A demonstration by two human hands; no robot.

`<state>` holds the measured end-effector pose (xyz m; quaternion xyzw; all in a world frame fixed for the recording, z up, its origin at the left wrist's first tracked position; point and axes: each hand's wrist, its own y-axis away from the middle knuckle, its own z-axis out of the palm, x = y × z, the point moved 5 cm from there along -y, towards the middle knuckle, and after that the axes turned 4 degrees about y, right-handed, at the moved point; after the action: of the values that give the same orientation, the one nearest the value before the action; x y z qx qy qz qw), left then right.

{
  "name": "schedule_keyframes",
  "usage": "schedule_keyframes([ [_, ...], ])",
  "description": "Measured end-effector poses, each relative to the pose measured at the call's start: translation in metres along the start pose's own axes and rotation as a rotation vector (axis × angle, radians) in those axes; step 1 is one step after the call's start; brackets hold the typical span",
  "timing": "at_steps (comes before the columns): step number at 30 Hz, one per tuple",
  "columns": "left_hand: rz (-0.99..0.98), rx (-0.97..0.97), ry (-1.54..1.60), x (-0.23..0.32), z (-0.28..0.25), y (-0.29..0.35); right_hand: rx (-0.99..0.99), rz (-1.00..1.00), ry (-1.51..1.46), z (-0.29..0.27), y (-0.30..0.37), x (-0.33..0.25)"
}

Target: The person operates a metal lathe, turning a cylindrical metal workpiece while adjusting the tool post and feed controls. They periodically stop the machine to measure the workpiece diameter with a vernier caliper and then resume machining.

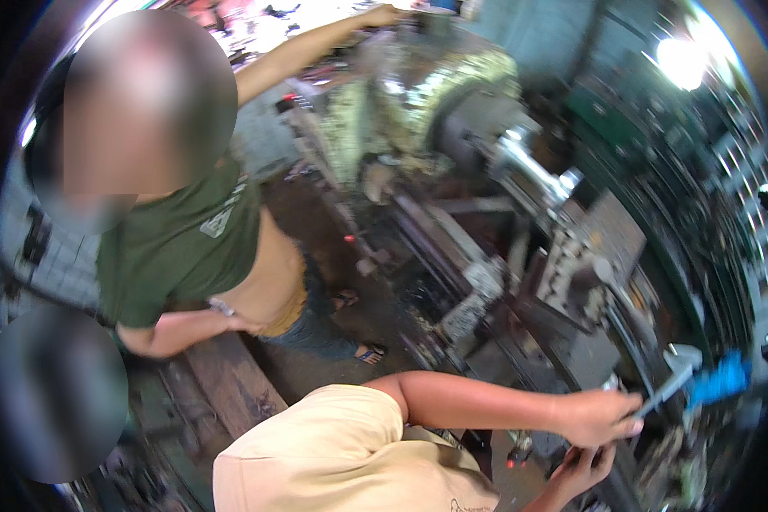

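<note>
My left hand (602, 416) reaches out to the right, its fingers closed on a grey vernier caliper (676, 375). The caliper's jaws point up and away, beside a bright blue cloth-like thing (721, 380). Just below, my right hand (590, 468) comes up from the lower edge with its fingers curled close to my left hand. Whatever lies between those fingers is hidden. Beyond my hands stands a lathe, with a shiny metal workpiece (533, 164) reaching out from its round chuck (478, 124).
A person in a dark green shirt (188, 243) stands at the left, one hand (384, 15) at the machine's top. A tool post with a row of bolts (572, 269) and a lever (627, 320) stand before my hands. Long bars (683, 247) line the right side.
</note>
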<state>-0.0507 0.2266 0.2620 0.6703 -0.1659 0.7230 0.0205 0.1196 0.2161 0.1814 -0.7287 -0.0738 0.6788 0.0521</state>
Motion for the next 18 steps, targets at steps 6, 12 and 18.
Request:
schedule_keyframes([
  [6,-0.259,0.014,-0.092,-0.097,0.026,0.056,0.208,0.308,-0.084,0.006,0.008,0.034],
  [12,-0.522,0.034,0.304,-0.165,0.054,0.081,0.147,0.485,-0.279,0.018,-0.001,0.070],
  [18,-0.464,0.174,0.375,-0.168,0.041,0.077,-0.013,0.406,-0.258,0.031,-0.018,0.088],
])
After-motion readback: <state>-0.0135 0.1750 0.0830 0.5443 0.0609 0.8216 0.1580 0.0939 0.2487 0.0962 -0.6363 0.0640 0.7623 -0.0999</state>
